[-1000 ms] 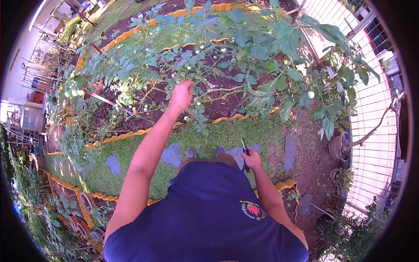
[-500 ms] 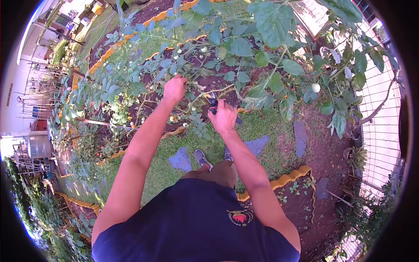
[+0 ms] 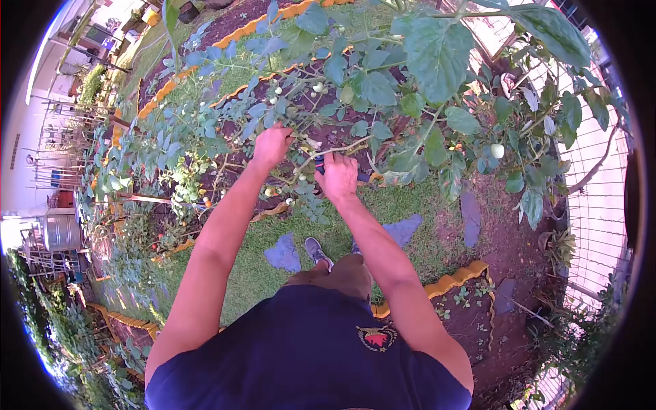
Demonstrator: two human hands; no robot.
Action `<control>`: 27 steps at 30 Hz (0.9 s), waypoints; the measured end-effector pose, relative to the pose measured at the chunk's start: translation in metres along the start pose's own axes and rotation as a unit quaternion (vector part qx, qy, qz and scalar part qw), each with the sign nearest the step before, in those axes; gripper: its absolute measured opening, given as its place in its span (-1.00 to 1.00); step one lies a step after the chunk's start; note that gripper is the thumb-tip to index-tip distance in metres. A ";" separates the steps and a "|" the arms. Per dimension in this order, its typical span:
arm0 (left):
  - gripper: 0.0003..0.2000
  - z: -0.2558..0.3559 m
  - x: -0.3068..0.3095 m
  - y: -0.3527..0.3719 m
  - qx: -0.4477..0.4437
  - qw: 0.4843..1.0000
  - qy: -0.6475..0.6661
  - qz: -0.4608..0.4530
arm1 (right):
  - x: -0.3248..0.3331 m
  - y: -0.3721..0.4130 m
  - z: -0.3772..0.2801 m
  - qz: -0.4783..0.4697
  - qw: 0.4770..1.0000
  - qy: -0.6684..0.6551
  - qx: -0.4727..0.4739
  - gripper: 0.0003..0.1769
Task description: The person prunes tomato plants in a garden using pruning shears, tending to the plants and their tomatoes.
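My left hand (image 3: 272,146) is closed at the fingertips on part of the tomato plant (image 3: 377,89); whether it pinches a stem or a leaf is hidden. To its right, my right hand (image 3: 339,178) wraps round a pair of pruning shears (image 3: 320,164) with dark handles showing some red. Their blades are hardly visible among the foliage. Just above the right hand runs a bare, pale brown stem (image 3: 345,148). Small pale green tomatoes hang nearby, one cluster (image 3: 271,191) below my left wrist and a single tomato (image 3: 497,151) far to the right.
Wavy orange edging (image 3: 451,279) borders the soil beds. Grass with flat stone slabs (image 3: 282,251) lies around my shoes (image 3: 316,250). A wire mesh fence (image 3: 594,225) stands at the right. Leafy branches hang close overhead, and a metal drum (image 3: 61,232) is at the left.
My right hand has shifted slightly left and turned with the shears, closer to the stem and my left hand. The shears' blades show less now. My left hand stays nearly in place.
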State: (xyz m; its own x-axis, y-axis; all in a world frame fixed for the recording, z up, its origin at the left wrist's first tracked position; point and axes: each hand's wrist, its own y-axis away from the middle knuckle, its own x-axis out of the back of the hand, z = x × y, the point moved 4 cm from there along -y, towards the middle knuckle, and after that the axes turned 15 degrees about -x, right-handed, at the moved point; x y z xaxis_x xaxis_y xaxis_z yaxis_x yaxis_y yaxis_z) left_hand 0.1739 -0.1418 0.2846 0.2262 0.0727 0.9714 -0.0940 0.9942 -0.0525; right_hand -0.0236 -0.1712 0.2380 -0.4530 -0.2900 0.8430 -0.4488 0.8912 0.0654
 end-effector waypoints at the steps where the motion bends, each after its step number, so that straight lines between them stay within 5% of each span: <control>1: -0.81 -0.001 0.001 0.000 0.011 1.000 0.004 -0.004 | 0.003 -0.001 -0.002 0.009 1.000 -0.004 0.006 -0.39; 11: -0.80 0.001 0.010 0.002 0.017 0.999 0.021 0.020 | -0.007 -0.011 -0.006 0.044 0.997 -0.019 0.059 -0.25; 27: -0.74 -0.009 0.001 0.004 0.035 0.999 0.032 0.013 | -0.019 -0.020 -0.012 0.034 0.994 -0.040 0.099 -0.46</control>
State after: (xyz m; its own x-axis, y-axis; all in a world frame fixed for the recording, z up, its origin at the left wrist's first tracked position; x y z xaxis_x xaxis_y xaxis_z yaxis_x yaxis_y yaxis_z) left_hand 0.1821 -0.1371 0.2829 0.2849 0.1050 0.9528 -0.1670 0.9842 -0.0585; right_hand 0.0031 -0.1790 0.2265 -0.5437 -0.2661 0.7960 -0.5547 0.8257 -0.1028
